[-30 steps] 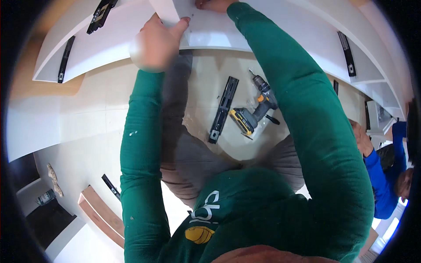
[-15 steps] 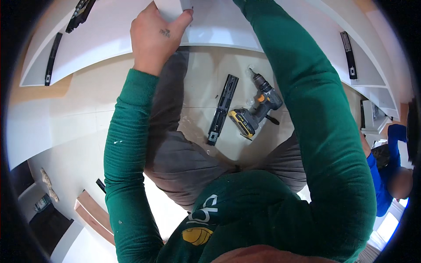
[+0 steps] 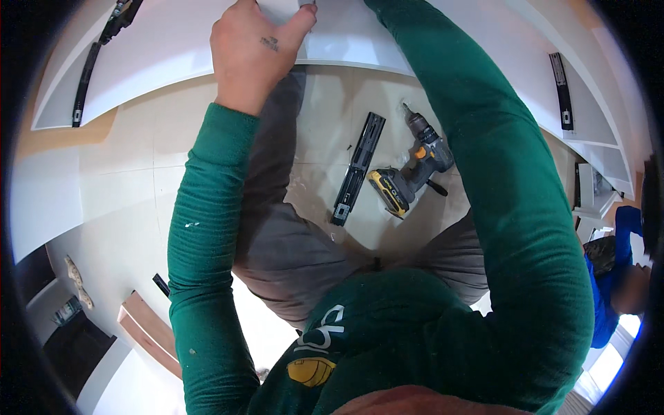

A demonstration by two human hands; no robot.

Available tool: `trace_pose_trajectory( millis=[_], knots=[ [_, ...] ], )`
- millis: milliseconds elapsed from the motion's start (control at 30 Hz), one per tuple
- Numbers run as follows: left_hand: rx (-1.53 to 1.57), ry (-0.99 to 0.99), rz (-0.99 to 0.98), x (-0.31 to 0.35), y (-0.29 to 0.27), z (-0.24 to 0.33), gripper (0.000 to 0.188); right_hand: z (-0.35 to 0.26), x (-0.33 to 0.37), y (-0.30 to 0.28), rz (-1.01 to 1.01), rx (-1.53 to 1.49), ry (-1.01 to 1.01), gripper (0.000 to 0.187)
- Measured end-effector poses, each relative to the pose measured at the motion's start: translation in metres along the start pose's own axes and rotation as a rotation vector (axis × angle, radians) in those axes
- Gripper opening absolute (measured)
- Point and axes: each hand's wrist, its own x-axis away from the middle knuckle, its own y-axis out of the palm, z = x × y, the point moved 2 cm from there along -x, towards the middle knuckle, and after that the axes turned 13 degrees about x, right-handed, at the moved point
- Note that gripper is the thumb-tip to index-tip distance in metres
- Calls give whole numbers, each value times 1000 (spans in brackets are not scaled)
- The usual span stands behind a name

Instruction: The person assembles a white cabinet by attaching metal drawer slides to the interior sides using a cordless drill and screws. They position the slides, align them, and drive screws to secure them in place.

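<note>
At the top edge, my left hand (image 3: 257, 52) has its fingers and thumb closed around a white board (image 3: 282, 10), of which only a short end shows. My right arm in its green sleeve (image 3: 484, 124) reaches up past the top of the picture, so the right hand is out of sight. Between my legs a cordless drill (image 3: 415, 166) lies on the floor, its bit pointing away from me. Just left of the drill lies a black drawer slide (image 3: 358, 169).
A white cabinet carcass (image 3: 173, 52) curves across the far side. Drawer slides sit on its left (image 3: 84, 86) and right (image 3: 562, 90) walls. Wooden boards (image 3: 149, 332) lie at lower left. Someone in a blue sleeve (image 3: 603, 325) is at far right.
My left hand has shifted slightly right and up with the white board. The whole view has tilted a little; the drill and drawer slide lie as before.
</note>
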Motion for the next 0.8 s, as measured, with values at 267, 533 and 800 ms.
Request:
trace_pose_trajectory(
  millis=[267,533,800],
  knots=[
    [36,-61,27,-2,-5,2,35,20,-13,-30,153,-202,-90,37],
    [41,-95,5,-1,3,6,34,-3,10,-40,-171,-205,-24,26],
    [-21,-84,37,4,-9,13,36,-38,56,-181,-217,-539,-314,21]
  ],
)
